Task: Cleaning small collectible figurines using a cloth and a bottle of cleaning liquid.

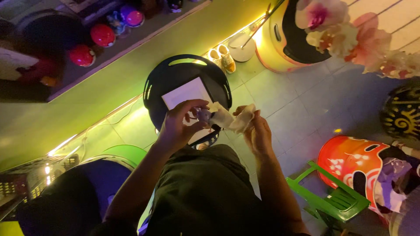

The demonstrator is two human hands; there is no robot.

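Observation:
My left hand [180,122] grips a small round purple object [204,115] between thumb and fingers, just above my lap. My right hand [257,133] holds a crumpled pale cloth [231,118] that reaches across to the purple object and touches it. Both hands hover in front of a black round stool [166,83] with a white sheet [186,92] lying on its seat. My dark trousers fill the lower middle of the view.
A yellow-lit wall shelf with red and pink balls [103,35] runs at upper left. A yellow helmet [284,39] and small shoes [223,57] sit on the tiled floor. An orange helmet [354,161] and a green folding stool [337,201] are at right. Artificial flowers [350,35] hang at upper right.

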